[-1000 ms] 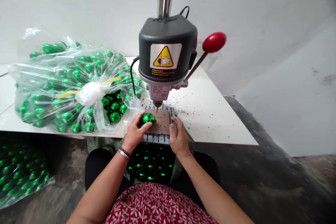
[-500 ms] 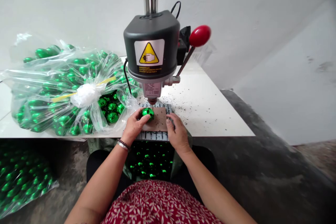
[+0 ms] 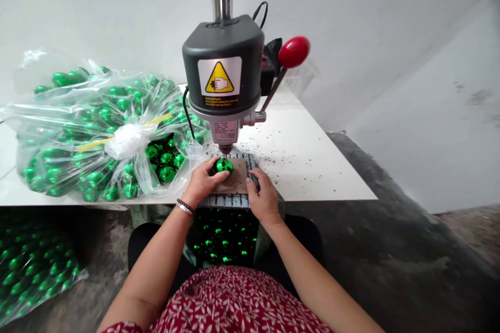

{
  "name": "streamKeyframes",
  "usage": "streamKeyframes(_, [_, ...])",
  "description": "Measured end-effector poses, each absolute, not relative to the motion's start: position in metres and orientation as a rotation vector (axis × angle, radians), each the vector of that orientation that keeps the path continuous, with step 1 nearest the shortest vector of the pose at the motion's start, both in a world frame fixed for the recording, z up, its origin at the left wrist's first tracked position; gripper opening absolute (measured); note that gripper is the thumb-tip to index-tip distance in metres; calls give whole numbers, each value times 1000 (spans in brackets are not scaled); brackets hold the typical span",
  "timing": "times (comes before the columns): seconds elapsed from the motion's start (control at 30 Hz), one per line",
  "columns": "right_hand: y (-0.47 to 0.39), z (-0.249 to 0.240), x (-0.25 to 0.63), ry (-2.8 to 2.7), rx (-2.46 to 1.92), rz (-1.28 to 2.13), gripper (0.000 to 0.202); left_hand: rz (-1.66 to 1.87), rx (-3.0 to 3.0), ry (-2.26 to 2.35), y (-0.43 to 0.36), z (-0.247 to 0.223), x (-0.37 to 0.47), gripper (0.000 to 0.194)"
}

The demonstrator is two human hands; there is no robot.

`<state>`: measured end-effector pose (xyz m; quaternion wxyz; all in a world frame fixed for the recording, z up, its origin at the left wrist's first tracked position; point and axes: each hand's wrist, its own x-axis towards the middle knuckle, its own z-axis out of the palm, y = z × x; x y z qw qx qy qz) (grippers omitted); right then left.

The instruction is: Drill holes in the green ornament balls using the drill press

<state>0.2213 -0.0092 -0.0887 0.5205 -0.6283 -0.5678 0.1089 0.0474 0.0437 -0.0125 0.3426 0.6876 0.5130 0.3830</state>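
Observation:
My left hand [image 3: 202,182] is closed on a shiny green ball ornament [image 3: 224,166], thumb in front and fingers at its far left side. The ball sits on a brown board [image 3: 236,183], directly beneath the thin bit of the drill press [image 3: 222,70]. Whether the bit touches the ball I cannot tell. At the board's right edge, my right hand [image 3: 265,197] has its thumb and fingers curled round something dark, mostly hidden by the hand.
A big clear bag [image 3: 128,141] of green balls lies left on the white table [image 3: 320,166]. The red-knobbed lever [image 3: 294,52] sticks up at the press's right. Dark shavings are scattered around. More green balls [image 3: 224,239] lie below the table edge, and another bag [image 3: 35,270] at lower left.
My left hand has shifted the green ball slightly right, bringing it under the bit. My right hand stays at the board's right edge.

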Motion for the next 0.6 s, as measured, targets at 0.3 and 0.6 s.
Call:
streamKeyframes(0.3, [-12, -81, 222, -1308, -1498, 327, 32, 954, 2001, 1306, 43, -19, 50, 53])
streamKeyframes(0.6, [4, 47, 270, -1178, -1311, 270, 40, 1020, 1987, 1292, 38, -28, 51, 52])
